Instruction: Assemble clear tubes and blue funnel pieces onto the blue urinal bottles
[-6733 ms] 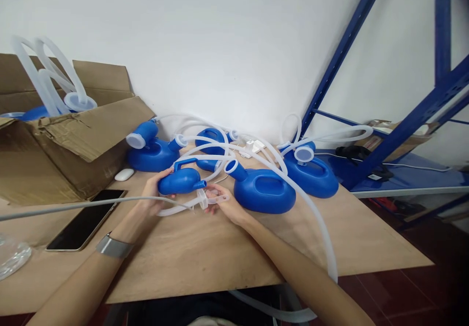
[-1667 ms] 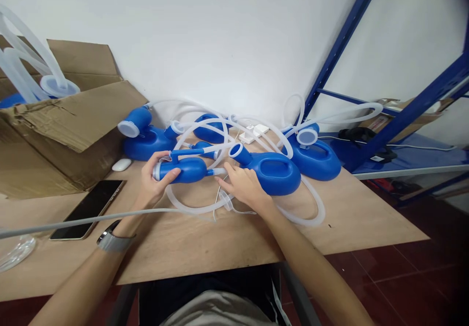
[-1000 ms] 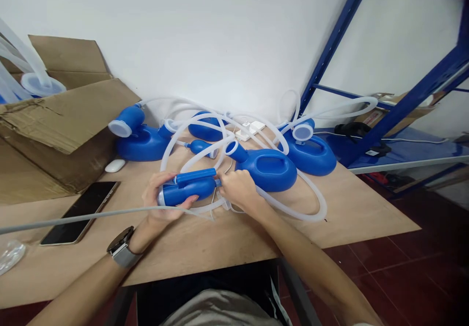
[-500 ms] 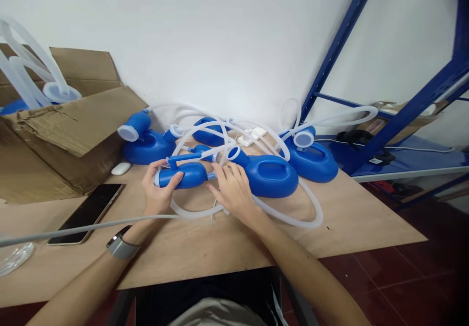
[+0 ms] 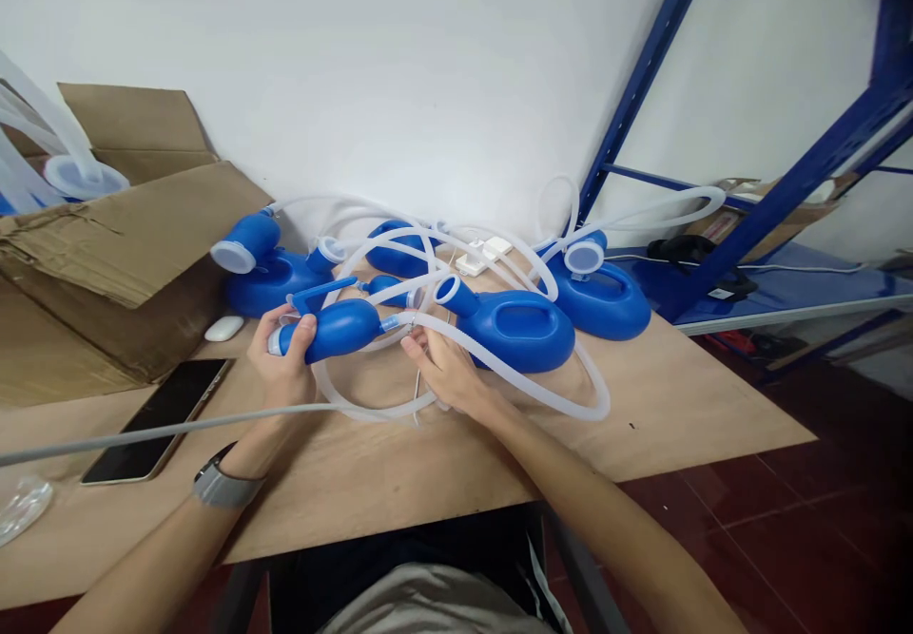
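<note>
My left hand is wrapped around a blue plastic urinal head with a white cap end and a blue handle on top. Its clear ribbed nozzle points right. My right hand is closed on the end of a translucent hose, with a small metal clamp around it. Hose end and nozzle tip meet or nearly meet; whether one is inside the other I cannot tell. Just beyond my right hand lies a blue urinal bottle with an open neck.
More blue bottles and looped hoses lie towards the wall, around a white power strip. On the left stand a cardboard box and a phone. A grey cable crosses the front. Blue shelving is at right.
My right hand has left the bare nozzle and now has the hose end, raised to the nozzle. The urinal head has tilted, its nozzle end higher. The view has shifted slightly.
</note>
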